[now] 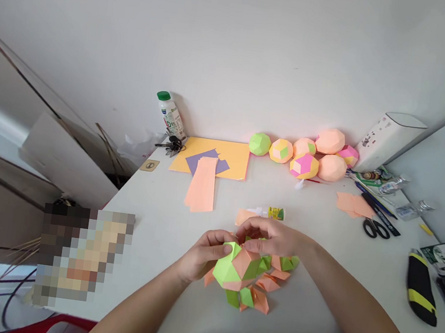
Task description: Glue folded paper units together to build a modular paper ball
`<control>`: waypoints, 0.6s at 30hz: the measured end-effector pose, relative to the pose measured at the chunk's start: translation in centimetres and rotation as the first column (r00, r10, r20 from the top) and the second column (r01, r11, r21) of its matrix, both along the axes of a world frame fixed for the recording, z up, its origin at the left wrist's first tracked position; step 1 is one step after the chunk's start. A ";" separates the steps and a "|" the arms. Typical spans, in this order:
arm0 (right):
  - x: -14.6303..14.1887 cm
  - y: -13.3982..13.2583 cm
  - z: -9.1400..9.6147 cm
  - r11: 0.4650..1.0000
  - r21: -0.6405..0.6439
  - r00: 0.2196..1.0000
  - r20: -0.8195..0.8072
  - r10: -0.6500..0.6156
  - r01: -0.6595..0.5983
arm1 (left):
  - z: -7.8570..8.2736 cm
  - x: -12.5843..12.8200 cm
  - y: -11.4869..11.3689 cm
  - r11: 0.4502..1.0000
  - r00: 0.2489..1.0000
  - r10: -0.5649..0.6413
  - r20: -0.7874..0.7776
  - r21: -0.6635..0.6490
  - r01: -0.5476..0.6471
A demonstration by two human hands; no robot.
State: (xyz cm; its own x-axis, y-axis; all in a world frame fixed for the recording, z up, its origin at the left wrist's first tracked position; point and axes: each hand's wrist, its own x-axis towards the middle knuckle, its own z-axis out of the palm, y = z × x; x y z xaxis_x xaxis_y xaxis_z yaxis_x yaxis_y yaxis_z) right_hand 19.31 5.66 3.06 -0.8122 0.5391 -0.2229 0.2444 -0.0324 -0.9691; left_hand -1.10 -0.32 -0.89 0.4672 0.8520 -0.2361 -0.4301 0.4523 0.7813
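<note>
A partly built green and orange paper ball (pixel 236 268) is held just above the white table (pixel 307 330) near its front edge. My left hand (pixel 202 254) grips its left side, fingers curled round it. My right hand (pixel 270 237) rests on its top, fingers bent and pinching a fold. Several loose folded green and orange paper units (pixel 261 292) lie on the table under and to the right of the ball.
Several finished paper balls (pixel 306 153) sit at the back by a white box (pixel 388 139). Yellow, purple and orange sheets (pixel 204 178), keys (pixel 172 144), a bottle (pixel 171 115), a glue stick (pixel 271 213), scissors (pixel 376 228) and pens lie around. A black and yellow tool (pixel 421 291) is far right.
</note>
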 end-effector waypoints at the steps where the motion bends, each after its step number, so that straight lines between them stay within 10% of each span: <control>1: -0.1 0.0 -0.1 0.998 -0.058 1.000 -0.016 0.025 -0.026 | 0.0 0.0 -0.1 1.000 1.000 -0.008 -0.011 0.018 0.008; 18: 0.5 0.3 -0.1 0.993 -0.114 0.997 0.073 0.025 -0.017 | 0.2 0.0 -0.1 0.980 0.975 -0.029 -0.222 0.187 0.072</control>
